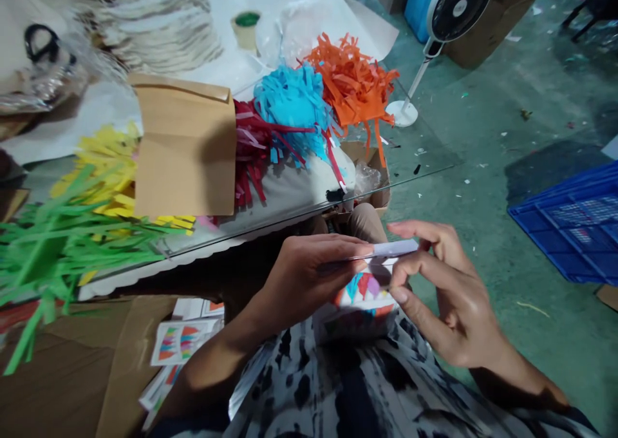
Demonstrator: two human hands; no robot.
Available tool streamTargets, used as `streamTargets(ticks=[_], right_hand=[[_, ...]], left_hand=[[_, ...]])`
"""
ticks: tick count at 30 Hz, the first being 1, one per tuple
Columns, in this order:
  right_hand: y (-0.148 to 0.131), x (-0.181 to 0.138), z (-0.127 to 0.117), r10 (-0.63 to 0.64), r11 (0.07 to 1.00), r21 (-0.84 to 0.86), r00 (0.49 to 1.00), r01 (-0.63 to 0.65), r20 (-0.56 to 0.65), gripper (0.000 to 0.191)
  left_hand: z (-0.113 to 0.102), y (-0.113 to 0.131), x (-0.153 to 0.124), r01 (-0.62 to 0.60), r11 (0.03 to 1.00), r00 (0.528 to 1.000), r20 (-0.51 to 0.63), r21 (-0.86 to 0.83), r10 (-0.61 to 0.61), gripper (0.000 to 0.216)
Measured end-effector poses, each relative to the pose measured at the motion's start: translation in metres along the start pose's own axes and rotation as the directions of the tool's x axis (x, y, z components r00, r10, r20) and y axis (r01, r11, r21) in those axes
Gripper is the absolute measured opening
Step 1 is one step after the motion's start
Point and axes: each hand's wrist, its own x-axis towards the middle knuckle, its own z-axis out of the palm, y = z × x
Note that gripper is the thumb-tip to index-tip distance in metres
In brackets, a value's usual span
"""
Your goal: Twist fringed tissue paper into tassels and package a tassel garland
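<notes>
Above my lap, my left hand (321,264) is closed on a thin, pale flat packet (394,248), seen nearly edge-on. Its fingers lie over the top and the thumb is underneath. At the packet's right end is my right hand (441,290), thumb and one finger pinched together and the index finger raised; what the pinch holds is too small to make out. Below the packet, partly covered by my hands, printed paper with coloured tassel pictures (364,286) shows on my lap. Similar printed cards (181,341) lie in a pile at the lower left.
The glass-topped table (290,193) bears green (53,238), yellow, dark red, blue (294,103) and orange (355,84) tissue tassels. A brown paper envelope (186,148) lies among them. A white fan (456,9) and a blue crate (574,222) stand on the floor to the right.
</notes>
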Motion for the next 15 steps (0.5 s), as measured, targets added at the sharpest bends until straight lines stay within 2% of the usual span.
streamTargets(ticks=[6, 15], right_hand=[[0.003, 0.007, 0.008, 0.054, 0.999, 0.0, 0.998, -0.054, -0.034, 0.006], [0.005, 0.015, 0.011, 0.075, 0.996, -0.039, 0.994, -0.078, -0.073, 0.006]], left_hand=[[0.0, 0.004, 0.001, -0.001, 1.0, 0.998, 0.059, 0.029, 0.0, 0.019], [0.001, 0.001, 0.002, 0.036, 0.999, 0.997, 0.074, 0.012, -0.037, 0.021]])
